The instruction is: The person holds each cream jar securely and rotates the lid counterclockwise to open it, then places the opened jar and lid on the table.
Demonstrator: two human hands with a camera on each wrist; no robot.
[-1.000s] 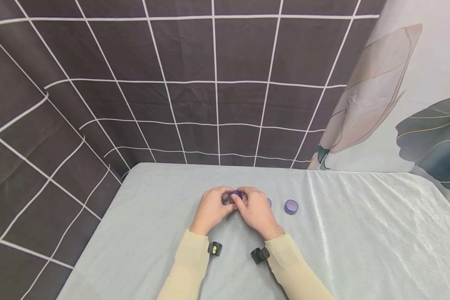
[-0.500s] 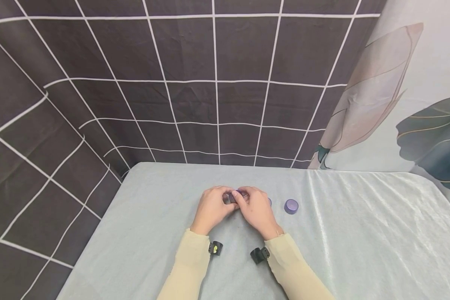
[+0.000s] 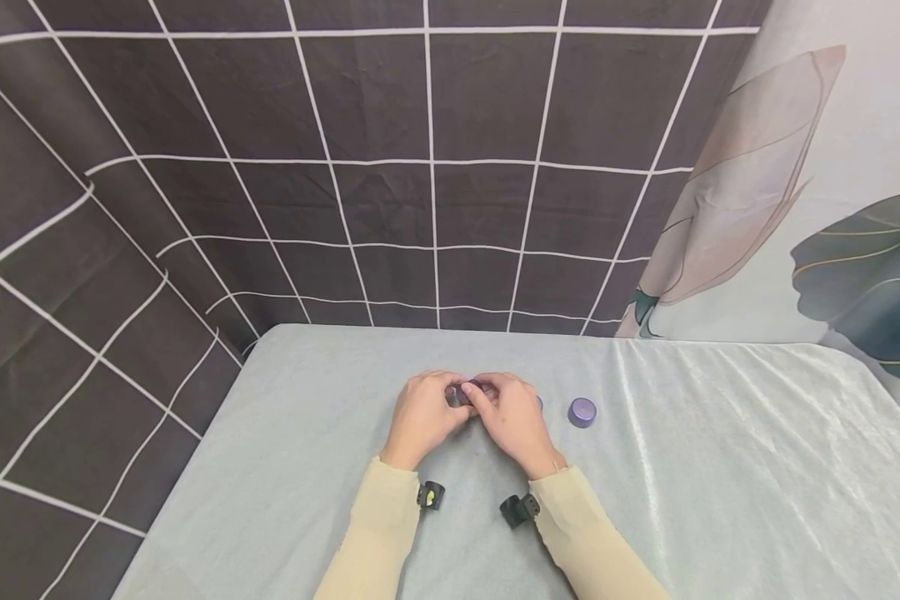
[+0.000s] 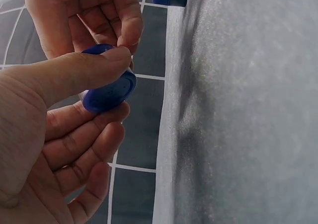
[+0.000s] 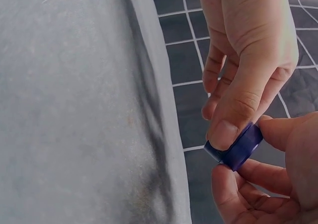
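A small round purple tin (image 3: 462, 392) is between both hands, a little above the table. In the left wrist view the left hand (image 4: 47, 92) lays its thumb across the flat face of the tin (image 4: 112, 91), with fingers beneath it. From the other side, the right hand (image 5: 298, 167) pinches the edge of the tin (image 5: 245, 145) in the right wrist view. The hands meet near the middle of the table in the head view, left hand (image 3: 422, 421) and right hand (image 3: 512, 421). Fingers cover much of the tin, so whether its parts are separated cannot be told.
Another purple tin (image 3: 582, 412) stands on the pale cloth-covered table (image 3: 705, 467), right of the right hand. A further purple item (image 3: 539, 403) is mostly hidden behind that hand. A dark gridded curtain (image 3: 487, 208) hangs behind the table's far edge.
The held tin has tilted slightly between the fingers, and the right thumb has shifted a little over it. Both arms and the other tins stay where they were.
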